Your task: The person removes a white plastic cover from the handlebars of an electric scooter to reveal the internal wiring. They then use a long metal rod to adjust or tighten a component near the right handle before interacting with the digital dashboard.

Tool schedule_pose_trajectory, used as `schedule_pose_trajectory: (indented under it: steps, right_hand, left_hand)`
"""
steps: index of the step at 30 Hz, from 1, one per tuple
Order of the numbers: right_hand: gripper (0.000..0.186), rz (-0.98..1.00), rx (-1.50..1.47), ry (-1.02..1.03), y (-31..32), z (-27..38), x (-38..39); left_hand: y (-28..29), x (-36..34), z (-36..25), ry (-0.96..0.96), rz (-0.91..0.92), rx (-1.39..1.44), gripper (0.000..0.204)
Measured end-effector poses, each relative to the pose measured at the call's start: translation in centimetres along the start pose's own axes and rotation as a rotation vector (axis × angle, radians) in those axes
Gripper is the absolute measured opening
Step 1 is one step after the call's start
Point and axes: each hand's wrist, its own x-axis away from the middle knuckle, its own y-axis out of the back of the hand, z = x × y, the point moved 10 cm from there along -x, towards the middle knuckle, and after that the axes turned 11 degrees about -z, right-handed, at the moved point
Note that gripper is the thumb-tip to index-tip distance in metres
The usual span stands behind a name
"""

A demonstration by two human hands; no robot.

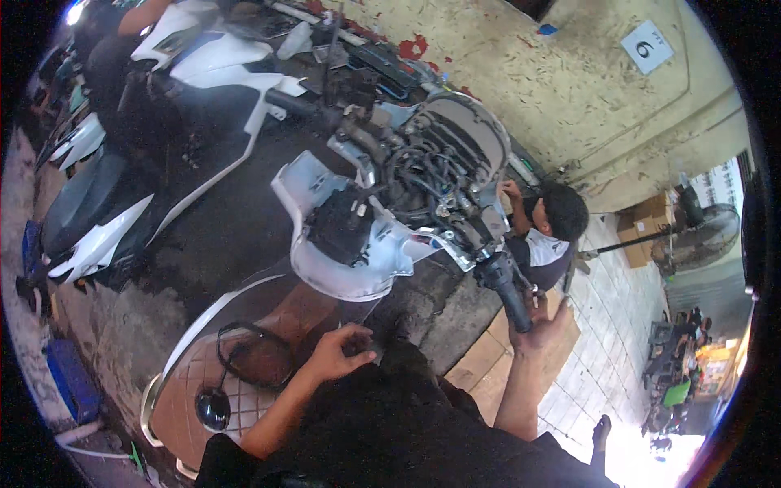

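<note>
A scooter's stripped front end [443, 179], with exposed wires and switchgear, fills the centre. A pale plastic cover [329, 272] hangs on its left side. My left hand [342, 354] is below that cover, fingers curved and apart, holding nothing I can see, beside a brown quilted seat [179, 382]. A black round mirror [213, 407] lies on the seat. My right hand [533, 329] holds the lower end of the black handlebar grip [512, 305], partly wrapped round it.
A crouching co-worker [553, 236] is just right of the scooter. White-panelled scooters [203, 61] stand left, with another person [130, 24] at top left. A fan [695, 232] and cardboard boxes [643, 220] are right. Cardboard [472, 366] lies underfoot, a blue container [69, 378] lower left.
</note>
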Motion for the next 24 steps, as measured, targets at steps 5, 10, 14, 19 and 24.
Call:
schedule_pose_trajectory:
  steps: [5, 10, 14, 19, 24]
  right_hand:
    - [0.057, 0.051, 0.090, -0.128, 7.5, -3.3, -3.9]
    - [0.037, -0.205, 1.328, -0.276, 23.0, -12.4, -8.1]
    - [0.035, 0.725, 2.050, 0.119, 20.8, -20.4, -6.8]
    - [0.036, 0.603, 1.863, -0.082, 17.3, -24.6, -6.8]
    - [0.034, 0.443, 1.773, -0.222, 16.0, -26.1, -6.1]
  left_hand:
    - [2.8, 3.6, 1.8, 0.017, -0.188, -0.052, 0.044]
    - [3.9, 9.0, 5.8, 0.174, -0.281, -0.066, 0.043]
    - [3.5, 11.2, 7.5, 0.265, -0.352, -0.053, 0.041]
    - [3.2, 10.9, 7.9, 0.288, -0.338, -0.110, 0.040]
    - [0.2, 6.8, 9.3, 0.278, -0.217, -0.145, 0.040]
